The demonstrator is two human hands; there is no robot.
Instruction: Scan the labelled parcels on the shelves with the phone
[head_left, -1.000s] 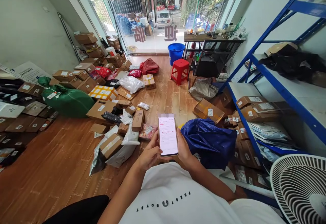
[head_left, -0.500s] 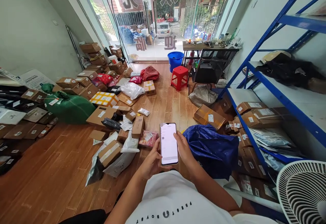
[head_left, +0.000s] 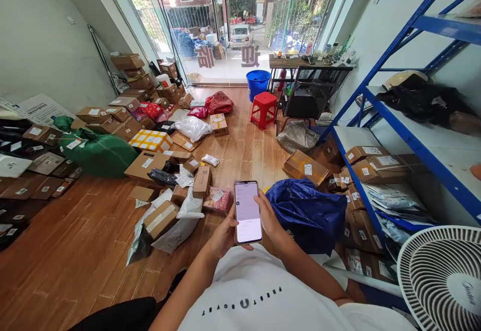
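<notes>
A smartphone (head_left: 248, 210) is held upright in front of my white shirt, its lit screen facing me. The screen's upper part looks greyed, and a bright white panel fills its lower part. My left hand (head_left: 224, 233) grips the phone's lower left edge, with the thumb at the screen's side. On the other side, my right hand (head_left: 269, 216) wraps the right edge, its thumb over the upper right of the screen. Most of the fingers are hidden behind the phone. Just right of it lies a large dark blue sack (head_left: 306, 210); a pink parcel (head_left: 218, 199) lies to the left.
Several cardboard parcels and bags cover the floor at left, beside a green sack (head_left: 99, 153). A red stool (head_left: 263, 109), blue bucket (head_left: 258, 85) and black chair (head_left: 317, 93) stand ahead. Blue shelving (head_left: 413, 150) and a white fan (head_left: 443, 276) are at right.
The phone's screen has gone from mostly white to a greyed upper part with a white lower panel. Both hands keep their hold. The view has shifted slightly.
</notes>
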